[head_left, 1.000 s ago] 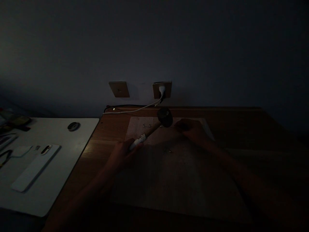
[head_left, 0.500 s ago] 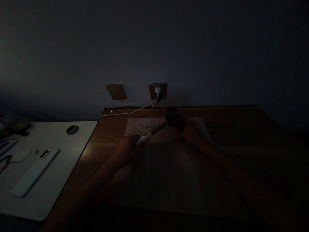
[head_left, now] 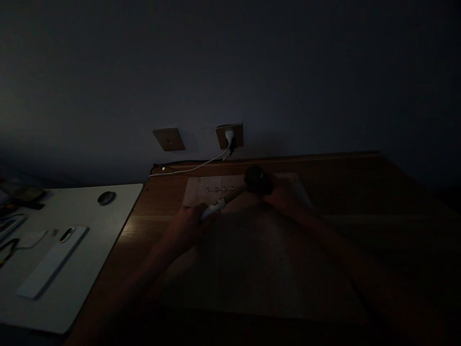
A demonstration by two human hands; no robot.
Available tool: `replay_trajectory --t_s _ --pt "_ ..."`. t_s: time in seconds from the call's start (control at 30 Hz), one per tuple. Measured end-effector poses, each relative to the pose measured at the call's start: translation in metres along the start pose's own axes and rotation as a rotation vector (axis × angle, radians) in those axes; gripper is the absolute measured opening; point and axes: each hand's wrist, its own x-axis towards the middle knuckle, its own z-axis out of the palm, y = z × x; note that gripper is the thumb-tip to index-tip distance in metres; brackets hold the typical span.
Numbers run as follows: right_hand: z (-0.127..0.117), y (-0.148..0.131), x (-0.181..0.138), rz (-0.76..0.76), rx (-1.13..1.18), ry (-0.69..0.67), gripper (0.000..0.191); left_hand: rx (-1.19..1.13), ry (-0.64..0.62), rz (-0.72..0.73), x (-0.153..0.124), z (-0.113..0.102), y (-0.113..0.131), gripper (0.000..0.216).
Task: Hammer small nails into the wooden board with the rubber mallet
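Dim light leaves much in shadow. A mallet (head_left: 235, 193) with a dark, rounded head, a wooden shaft and a white grip is held slantwise over a pale sheet (head_left: 196, 186). My left hand (head_left: 189, 223) is closed around the white grip at its lower left end. At the other end, my right hand (head_left: 283, 194) is closed on the dark head; its fingers are mostly lost in the dark. Several small metal pins (head_left: 216, 189), perhaps nails or screws, sit in a row on the sheet's far part, just beyond the shaft.
The sheet lies on a wooden table (head_left: 154, 211) against the wall. A white cable (head_left: 194, 168) runs to a plug in a wall socket (head_left: 237, 134). On a white table (head_left: 118, 211) at left are a phone (head_left: 54, 262), a round dark object (head_left: 106, 197) and other items.
The view has shifted slightly, moving the sockets and table a little left. The mallet's shaft sits a bit lower against the row of pins. Both hands keep their hold.
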Motion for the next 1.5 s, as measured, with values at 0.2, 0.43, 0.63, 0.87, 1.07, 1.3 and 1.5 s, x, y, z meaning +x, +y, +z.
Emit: replay_trajectory --t_s 0.2,0.43,0.63,0.87,1.07,1.3,1.5 --pt "0.002 0.004 0.000 0.015 0.038 -0.023 0.028 -0.037 0.100 -0.050 -0.007 -0.006 0.011 0.039" --pt "0.002 0.006 0.000 -0.031 0.059 -0.024 0.029 -0.018 0.063 -0.039 -0.004 -0.009 0.011 0.043" --pt "0.003 0.004 -0.001 -0.004 0.023 -0.005 0.038 -0.039 -0.001 -0.019 -0.005 0.004 0.002 0.042" --pt "0.002 0.007 -0.001 -0.054 0.035 0.010 0.053 -0.020 0.000 -0.039 -0.004 0.001 0.005 0.041" --pt "0.003 0.008 0.000 -0.060 0.041 0.019 0.051 -0.052 -0.033 -0.055 -0.005 0.006 0.003 0.042" --pt "0.005 0.009 0.001 -0.091 -0.032 0.025 0.055 -0.036 -0.002 -0.060 -0.003 0.004 0.000 0.044" --pt "-0.008 0.001 -0.018 -0.244 -0.169 0.124 0.031 -0.080 0.053 -0.106 -0.010 -0.004 -0.002 0.049"
